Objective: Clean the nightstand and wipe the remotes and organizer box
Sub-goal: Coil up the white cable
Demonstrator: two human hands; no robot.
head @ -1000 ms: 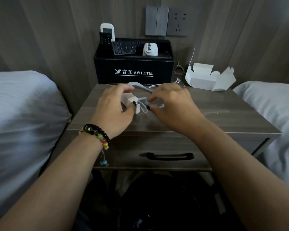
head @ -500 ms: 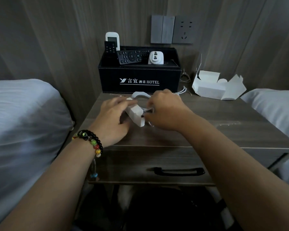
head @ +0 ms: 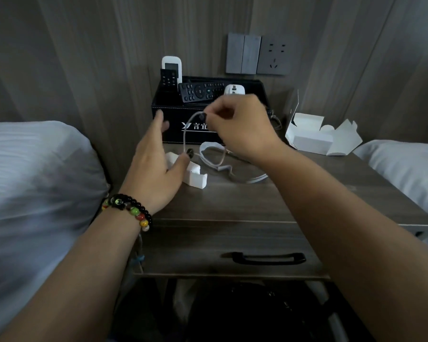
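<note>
Pinching cable (head: 187,134), right hand (head: 240,124)

Right hand (head: 242,124) raised, fingertips pinched together on a thin cable. Left hand (head: 156,169) lower, fingers spread loosely, beaded bracelet on wrist.

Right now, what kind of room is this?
Most likely a hotel bedroom. A black organizer box printed with a hotel logo holds remotes on a nightstand, with a bed's white pillow on either side.
</note>
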